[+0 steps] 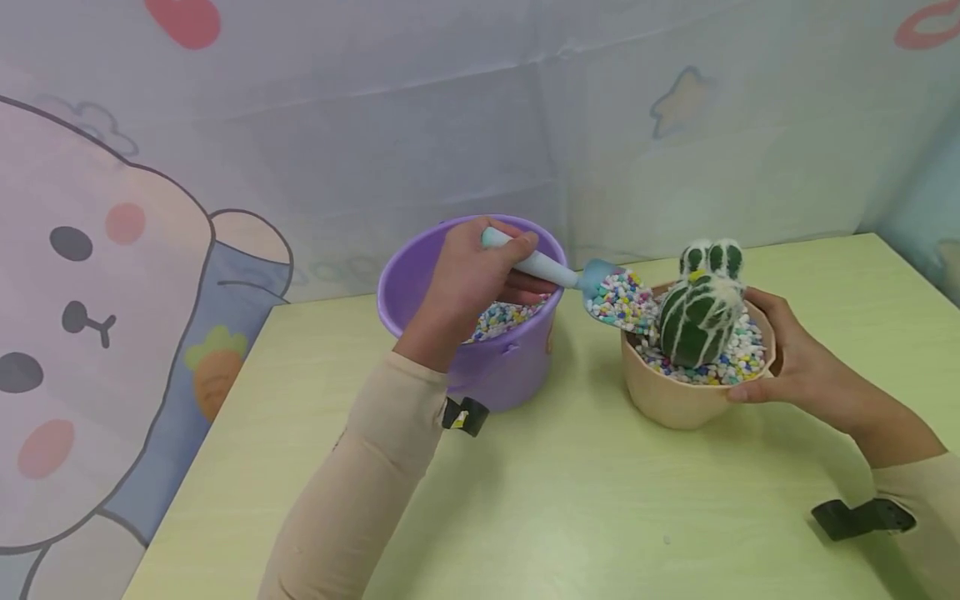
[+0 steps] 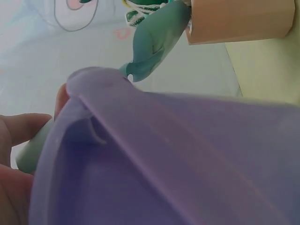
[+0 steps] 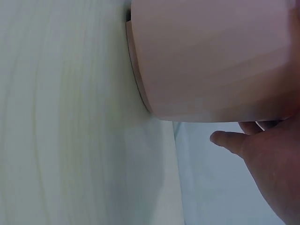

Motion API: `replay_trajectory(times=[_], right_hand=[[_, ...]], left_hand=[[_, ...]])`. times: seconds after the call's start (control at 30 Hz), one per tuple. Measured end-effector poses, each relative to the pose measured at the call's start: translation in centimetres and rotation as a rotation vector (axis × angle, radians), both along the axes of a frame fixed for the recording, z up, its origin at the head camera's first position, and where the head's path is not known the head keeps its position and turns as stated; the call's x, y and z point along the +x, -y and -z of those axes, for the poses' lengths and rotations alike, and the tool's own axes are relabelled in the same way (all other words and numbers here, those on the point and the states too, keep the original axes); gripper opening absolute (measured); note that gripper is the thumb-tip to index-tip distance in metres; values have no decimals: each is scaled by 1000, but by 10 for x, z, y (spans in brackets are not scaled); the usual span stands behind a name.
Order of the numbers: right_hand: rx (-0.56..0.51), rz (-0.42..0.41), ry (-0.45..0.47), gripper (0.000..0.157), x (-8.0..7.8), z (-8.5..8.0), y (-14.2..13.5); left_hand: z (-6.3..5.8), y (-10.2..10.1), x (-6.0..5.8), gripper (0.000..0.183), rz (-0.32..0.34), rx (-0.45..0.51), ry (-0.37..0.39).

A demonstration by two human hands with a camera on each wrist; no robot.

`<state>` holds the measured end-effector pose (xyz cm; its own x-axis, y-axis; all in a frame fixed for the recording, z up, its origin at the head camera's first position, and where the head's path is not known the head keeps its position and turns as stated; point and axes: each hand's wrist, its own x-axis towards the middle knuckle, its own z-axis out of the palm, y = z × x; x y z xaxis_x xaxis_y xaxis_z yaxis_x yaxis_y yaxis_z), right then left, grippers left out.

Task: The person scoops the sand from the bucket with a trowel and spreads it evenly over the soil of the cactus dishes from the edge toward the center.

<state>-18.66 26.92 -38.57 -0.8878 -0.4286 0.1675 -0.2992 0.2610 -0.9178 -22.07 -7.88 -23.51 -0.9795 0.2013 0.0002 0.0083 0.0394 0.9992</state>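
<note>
My left hand (image 1: 480, 271) grips the pale handle of a small blue-green shovel (image 1: 536, 265) above the purple bucket's right rim. Colourful pebbles (image 1: 622, 300) fill the shovel's blade, whose tip overlaps the left rim of a peach plant pot (image 1: 675, 404). In the pot a round green cactus (image 1: 697, 321) with white threads stands among more pebbles (image 1: 738, 354). My right hand (image 1: 798, 362) holds the pot at its right side, thumb at the front of the rim. The left wrist view shows the underside of the shovel blade (image 2: 157, 40) against the pot (image 2: 243, 21).
The purple bucket (image 1: 502, 375) stands left of the pot, with colourful pebbles (image 1: 506, 318) inside. Both stand on a light yellow-green table (image 1: 570, 500). A printed cloth (image 1: 420, 150) hangs behind the table's back edge. Black wrist straps (image 1: 862, 518) show at both sleeves.
</note>
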Motion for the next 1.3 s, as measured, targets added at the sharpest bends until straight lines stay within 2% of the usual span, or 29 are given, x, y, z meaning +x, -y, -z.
replay_trajectory(times=[0.3,0.4,0.57,0.8,1.03,1.13,1.3], right_hand=[[-131,-143,-26,111,1,-5,-7],[-139,-122,-21,110,2,-4,-7],[-88,-89,-46,115,1,-2,-6],[-143,-135,-17,113,-2,-1,-6],[-96,-105,-21,115,-3,-2,-8],[-105,-118,-14,115,-2,-3,-8],[-124,-86,-18,114,-2,-3,-4]], left_hand=[[4,-7,3,19,-10,-2,-18],[4,-9,3,19,-13,-14,-23],[4,-10,5,19,-20,-40,-38],[7,-9,5,18,-2,-48,-97],[11,-8,6,15,41,-33,-166],[11,-7,6,15,61,-55,-195],[9,-8,7,14,116,-91,-247]])
